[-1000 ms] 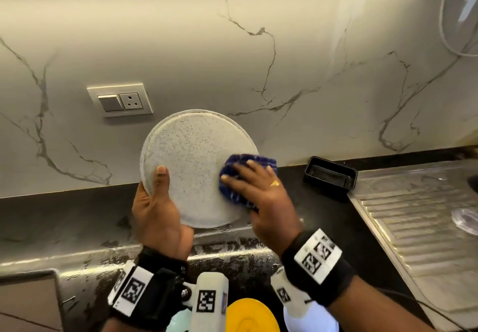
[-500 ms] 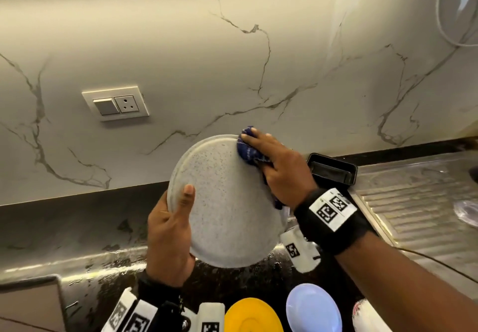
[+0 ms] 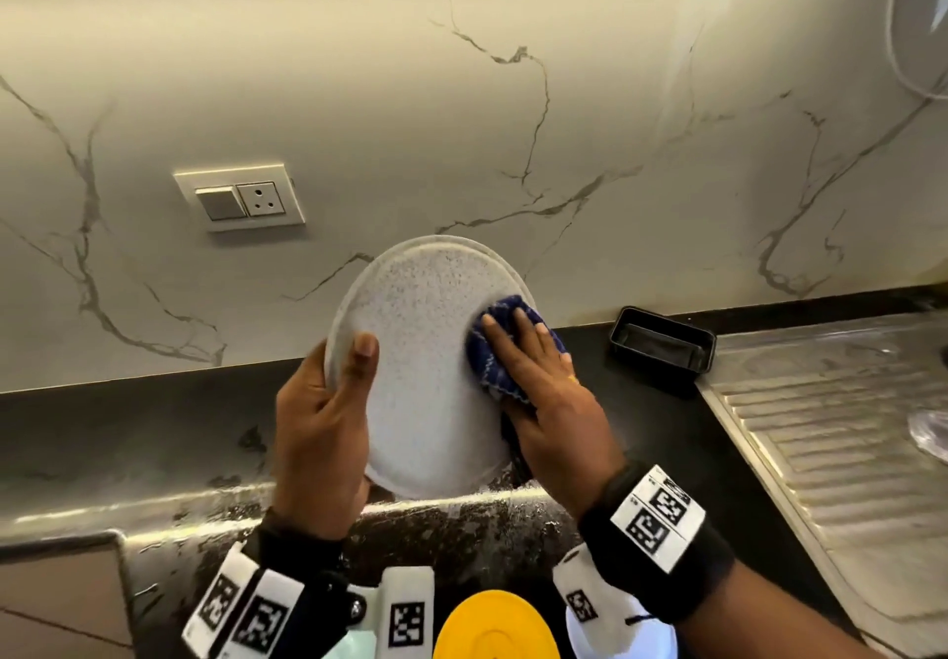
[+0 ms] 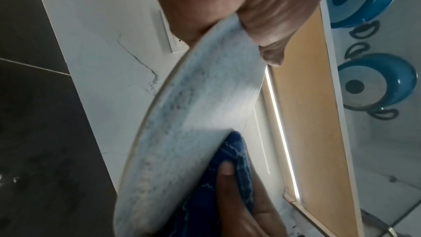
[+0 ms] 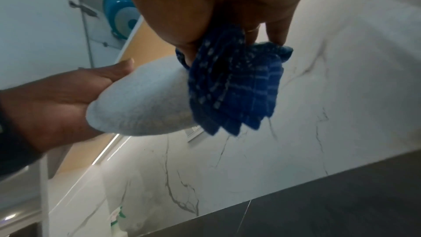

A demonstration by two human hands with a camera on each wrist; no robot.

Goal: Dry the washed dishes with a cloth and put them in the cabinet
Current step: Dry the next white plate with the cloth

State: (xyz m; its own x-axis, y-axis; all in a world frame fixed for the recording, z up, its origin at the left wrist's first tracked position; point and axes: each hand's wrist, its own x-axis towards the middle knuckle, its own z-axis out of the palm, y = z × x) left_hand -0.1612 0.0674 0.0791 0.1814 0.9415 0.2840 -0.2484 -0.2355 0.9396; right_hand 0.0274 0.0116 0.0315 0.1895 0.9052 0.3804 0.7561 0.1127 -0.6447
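A round speckled grey plate (image 3: 420, 366) stands tilted on edge above the black counter, its face toward me. My left hand (image 3: 328, 417) grips its left rim, thumb on the face and fingers behind. My right hand (image 3: 544, 402) holds a folded dark blue cloth (image 3: 500, 350) wrapped over the right rim, fingers flat on the front. In the left wrist view the right thumb presses the cloth (image 4: 237, 151) against the back of the plate (image 4: 200, 115). The right wrist view shows the cloth (image 5: 234, 88) folded round the plate (image 5: 141, 100).
A black rectangular tray (image 3: 662, 350) sits by the wall to the right, next to a steel drainboard (image 3: 831, 427). A yellow plate (image 3: 495, 627) and a white dish (image 3: 651, 643) lie below my wrists. Blue bowls (image 4: 376, 82) stand in an overhead cabinet. A wall socket (image 3: 241, 199) is at left.
The cloth went from the plate's right side up to its top rim and is now back on the right rim. The plate shifted right and down, then back up.
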